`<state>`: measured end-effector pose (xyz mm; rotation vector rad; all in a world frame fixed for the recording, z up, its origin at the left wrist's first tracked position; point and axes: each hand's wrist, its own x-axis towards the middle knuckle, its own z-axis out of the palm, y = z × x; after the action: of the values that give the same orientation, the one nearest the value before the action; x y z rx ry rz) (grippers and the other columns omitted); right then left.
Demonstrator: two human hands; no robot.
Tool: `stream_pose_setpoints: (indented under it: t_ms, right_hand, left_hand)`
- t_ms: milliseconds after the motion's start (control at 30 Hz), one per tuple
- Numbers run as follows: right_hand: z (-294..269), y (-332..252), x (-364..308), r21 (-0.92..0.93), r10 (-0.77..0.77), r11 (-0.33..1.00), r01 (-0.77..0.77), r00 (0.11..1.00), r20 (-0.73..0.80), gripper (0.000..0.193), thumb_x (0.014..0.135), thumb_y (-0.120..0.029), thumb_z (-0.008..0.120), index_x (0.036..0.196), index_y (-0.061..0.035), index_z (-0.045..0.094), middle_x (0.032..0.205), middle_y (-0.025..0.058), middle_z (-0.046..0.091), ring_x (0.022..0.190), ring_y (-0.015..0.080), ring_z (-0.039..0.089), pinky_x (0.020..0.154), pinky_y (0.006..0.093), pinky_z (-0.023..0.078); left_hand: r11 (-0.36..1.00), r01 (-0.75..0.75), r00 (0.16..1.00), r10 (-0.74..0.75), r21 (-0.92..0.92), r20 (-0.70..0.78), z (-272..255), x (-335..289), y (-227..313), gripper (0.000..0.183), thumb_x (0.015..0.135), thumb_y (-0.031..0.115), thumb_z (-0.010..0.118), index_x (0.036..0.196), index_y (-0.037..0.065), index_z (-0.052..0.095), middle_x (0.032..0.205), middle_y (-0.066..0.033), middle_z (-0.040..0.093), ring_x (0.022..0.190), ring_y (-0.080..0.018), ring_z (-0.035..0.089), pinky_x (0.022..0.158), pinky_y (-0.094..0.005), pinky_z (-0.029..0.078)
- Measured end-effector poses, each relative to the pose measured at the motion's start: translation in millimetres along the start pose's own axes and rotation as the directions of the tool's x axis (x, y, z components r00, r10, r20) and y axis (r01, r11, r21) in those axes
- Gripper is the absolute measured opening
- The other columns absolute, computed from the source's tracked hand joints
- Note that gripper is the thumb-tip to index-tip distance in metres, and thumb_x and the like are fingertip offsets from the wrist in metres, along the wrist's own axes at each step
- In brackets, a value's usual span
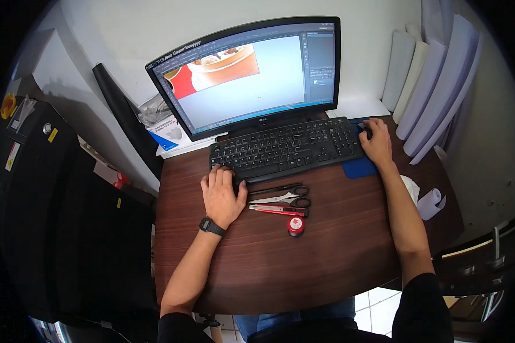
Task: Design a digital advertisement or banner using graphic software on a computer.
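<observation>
My left hand (222,199), a black watch on its wrist, lies at the lower left corner of the black keyboard (286,147). Its fingertips touch the keys there, the thumb stands apart, and nothing is held. To the keyboard's right, my right hand (379,144) is curled over a dark mouse (367,131) on a blue mouse pad (359,168). Behind the keys stands a monitor (269,91) showing an image-editing window with a picture of a filled orange bowl on red. The mouse's underside is hidden by my palm.
Before the keyboard lie a slim black pen-like stick (273,190), scissors (289,198), a red box cutter (277,210) and a small round red-and-black container (296,226). Paper rolls (435,86) lean at the right wall. A black cabinet (57,211) stands left of the brown desk (326,263).
</observation>
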<state>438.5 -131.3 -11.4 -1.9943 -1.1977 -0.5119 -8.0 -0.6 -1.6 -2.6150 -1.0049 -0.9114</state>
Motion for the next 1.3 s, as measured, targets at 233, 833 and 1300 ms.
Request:
stream_pose_setpoints:
  t_ms: [233, 833, 1300]
  right_hand:
    - [-0.4, -0.4, 0.0, 0.0, 0.004, 1.0, -0.004, 1.0, 0.008, 0.036, 0.086, -0.02, 0.064, 0.117, -0.0031, 0.072, 0.124, 0.0148, 0.066, 0.115, 0.037, 0.061, 0.099, 0.0475, 0.052]
    - [0.8, 1.2, 0.9, 0.016, -0.022, 1.0, 0.022, 1.0, -0.004, 0.037, 0.085, -0.019, 0.064, 0.117, -0.0032, 0.072, 0.122, 0.0155, 0.066, 0.115, 0.0376, 0.061, 0.099, 0.048, 0.051]
    - [-0.2, 1.8, -1.8, -0.014, 0.022, 1.0, -0.022, 1.0, -0.013, 0.032, 0.087, -0.019, 0.065, 0.114, -0.0045, 0.073, 0.123, 0.015, 0.066, 0.116, 0.0374, 0.062, 0.099, 0.0485, 0.052]
  left_hand:
    - [0.997, 0.025, 1.0, -0.025, -0.078, 0.0, -3.1, 0.8, 4.9, 0.03, 0.09, 0.022, 0.068, 0.112, 0.002, 0.061, 0.123, -0.015, 0.06, 0.122, -0.0377, 0.055, 0.102, -0.0468, 0.041]
    - [0.997, 0.021, 0.998, -0.016, -0.078, 0.064, -1.7, 0.7, 0.2, 0.027, 0.087, 0.019, 0.064, 0.108, 0.001, 0.061, 0.128, -0.0172, 0.058, 0.133, -0.0377, 0.049, 0.101, -0.051, 0.041]
    - [0.985, 0.134, 0.966, -0.106, -0.108, 0.234, -5.5, 3.2, 3.6, 0.026, 0.086, 0.017, 0.066, 0.107, 0.002, 0.06, 0.118, -0.0165, 0.061, 0.129, -0.0379, 0.053, 0.101, -0.0486, 0.039]
